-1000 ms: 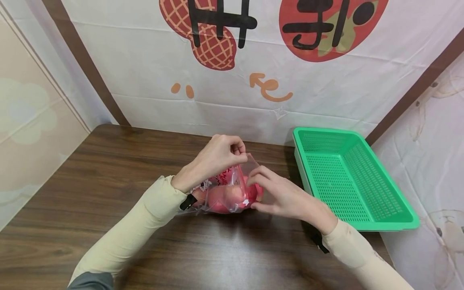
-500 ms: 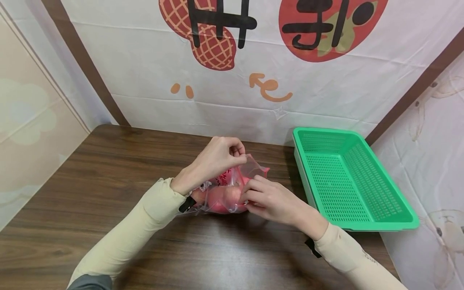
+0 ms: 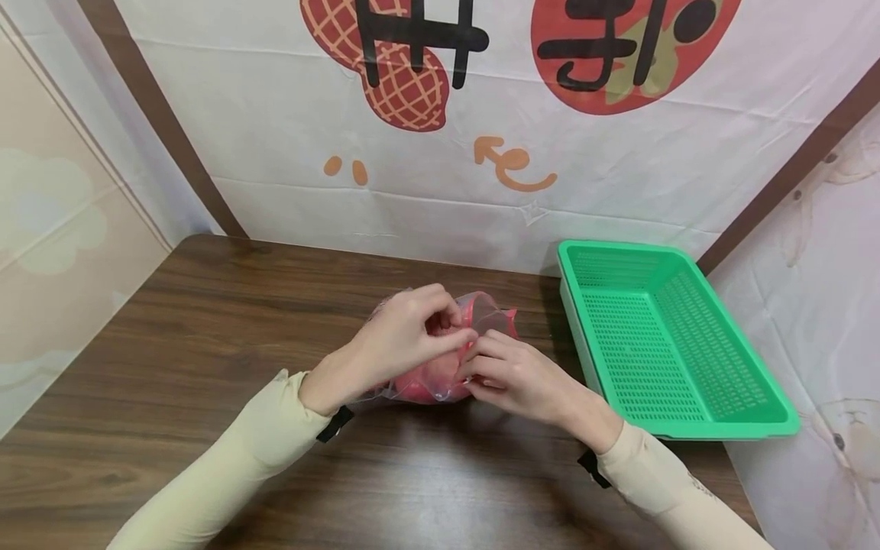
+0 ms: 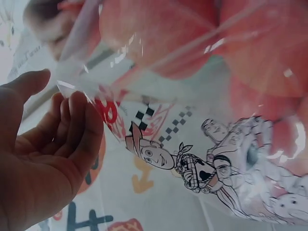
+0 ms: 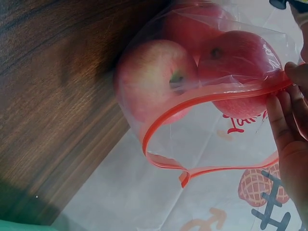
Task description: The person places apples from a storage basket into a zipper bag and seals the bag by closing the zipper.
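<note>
A clear zip bag [image 5: 236, 94] with a red zip rim holds several red apples [image 5: 154, 72]. Its mouth gapes toward the right in the head view, and cartoon figures [image 4: 207, 168] are printed on its side. My right hand [image 3: 522, 378] pinches the near side of the rim between thumb and fingers, as the right wrist view shows. My left hand [image 3: 402, 340] hovers over the bag, its thumb near the right fingertips. In the left wrist view, that hand's fingers [image 4: 86, 125] are loosely bent beside the bag's edge, thumb apart from them.
A green perforated basket [image 3: 670, 367] stands at the right of the dark wooden table [image 3: 206, 328]. Behind the table hangs a white printed cloth [image 3: 275, 137], with another cloth [image 3: 825, 305] on the right side.
My left hand has let go of the bag's far rim and come down nearer to me. The right hand went from spread fingers to pinching the near rim. The mouth now gapes wider.
</note>
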### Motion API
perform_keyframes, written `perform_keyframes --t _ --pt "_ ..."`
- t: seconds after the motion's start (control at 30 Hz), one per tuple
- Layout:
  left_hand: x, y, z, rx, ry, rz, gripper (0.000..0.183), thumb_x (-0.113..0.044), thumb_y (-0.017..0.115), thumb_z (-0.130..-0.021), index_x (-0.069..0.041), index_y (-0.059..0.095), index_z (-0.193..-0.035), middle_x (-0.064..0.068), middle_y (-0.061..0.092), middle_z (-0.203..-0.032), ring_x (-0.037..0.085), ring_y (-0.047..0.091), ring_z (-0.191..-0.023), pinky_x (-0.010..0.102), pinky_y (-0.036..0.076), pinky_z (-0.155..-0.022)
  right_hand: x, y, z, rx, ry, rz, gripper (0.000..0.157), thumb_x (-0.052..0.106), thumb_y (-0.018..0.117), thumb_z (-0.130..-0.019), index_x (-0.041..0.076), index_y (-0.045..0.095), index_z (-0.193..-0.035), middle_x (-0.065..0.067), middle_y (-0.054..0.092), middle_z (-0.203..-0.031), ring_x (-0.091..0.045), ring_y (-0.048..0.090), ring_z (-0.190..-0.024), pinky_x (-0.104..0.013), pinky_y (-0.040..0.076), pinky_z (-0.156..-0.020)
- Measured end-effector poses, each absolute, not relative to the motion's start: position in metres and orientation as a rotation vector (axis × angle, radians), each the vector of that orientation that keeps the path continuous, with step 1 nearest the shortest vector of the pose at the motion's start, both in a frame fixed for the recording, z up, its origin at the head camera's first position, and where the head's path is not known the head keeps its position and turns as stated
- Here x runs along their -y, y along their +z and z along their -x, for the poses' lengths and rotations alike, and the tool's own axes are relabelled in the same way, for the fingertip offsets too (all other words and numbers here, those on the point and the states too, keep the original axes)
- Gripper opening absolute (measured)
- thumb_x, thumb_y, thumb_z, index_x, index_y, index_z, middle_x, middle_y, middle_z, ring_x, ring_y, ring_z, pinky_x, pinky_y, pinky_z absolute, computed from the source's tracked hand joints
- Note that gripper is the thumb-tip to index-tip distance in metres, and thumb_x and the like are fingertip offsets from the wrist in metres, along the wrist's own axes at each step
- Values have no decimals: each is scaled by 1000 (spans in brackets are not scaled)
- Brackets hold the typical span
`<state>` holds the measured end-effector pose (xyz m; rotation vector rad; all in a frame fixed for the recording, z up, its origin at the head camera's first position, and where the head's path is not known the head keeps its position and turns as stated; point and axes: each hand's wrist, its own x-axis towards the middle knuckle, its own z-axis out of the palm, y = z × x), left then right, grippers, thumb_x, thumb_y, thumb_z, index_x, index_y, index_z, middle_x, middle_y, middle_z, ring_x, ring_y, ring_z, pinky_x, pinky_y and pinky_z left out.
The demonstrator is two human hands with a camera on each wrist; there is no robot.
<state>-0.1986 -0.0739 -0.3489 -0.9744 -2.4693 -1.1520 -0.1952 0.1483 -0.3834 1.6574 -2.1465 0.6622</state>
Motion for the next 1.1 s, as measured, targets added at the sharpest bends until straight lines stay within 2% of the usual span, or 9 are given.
perform_keyframes --t 0.13,0.33,0.6,0.77,0.97,1.1 --pt "78 -355 184 2388 -1031 1047 16 -19 79 -81 -13 64 -83 -2 58 -81 11 54 -71 19 44 -62 -149 -383 195 2132 653 -1647 22 4 79 -77 13 71 -95 4 65 -98 -11 55 -90 -19 47 -79" --pt "80 -365 171 2255 -896 1108 18 -16 81 -76 -10 66 -84 1 58 -87 13 54 -82 21 47 -71 -149 -382 194 2132 662 -1625 19 5 79 -77 12 70 -93 4 64 -95 -10 55 -87 -19 47 -77" --pt "78 -376 154 2250 -722 1081 31 -28 84 -74 -13 68 -97 1 58 -107 18 55 -96 30 47 -83 -151 -384 195 2160 723 -1622 21 8 79 -78 14 71 -97 6 65 -99 -9 57 -94 -20 50 -82" --pt "77 -387 146 2219 -620 1043 40 -29 85 -72 -13 67 -104 6 60 -111 22 55 -97 32 48 -80 -151 -385 194 2175 733 -1602 22 8 79 -79 15 72 -98 5 66 -101 -10 57 -94 -21 50 -81" --pt "76 -404 144 2122 -510 1027 46 -31 82 -73 -9 66 -111 9 64 -114 24 58 -97 37 49 -84 -152 -388 193 2169 753 -1589 24 9 81 -78 14 72 -100 4 67 -102 -10 56 -91 -20 49 -79" --pt "72 -411 145 2070 -515 1051 39 -25 79 -77 -5 67 -108 9 66 -112 25 62 -99 37 49 -85 -152 -391 192 2157 783 -1590 23 9 79 -80 13 73 -101 4 67 -102 -10 56 -92 -18 48 -79"
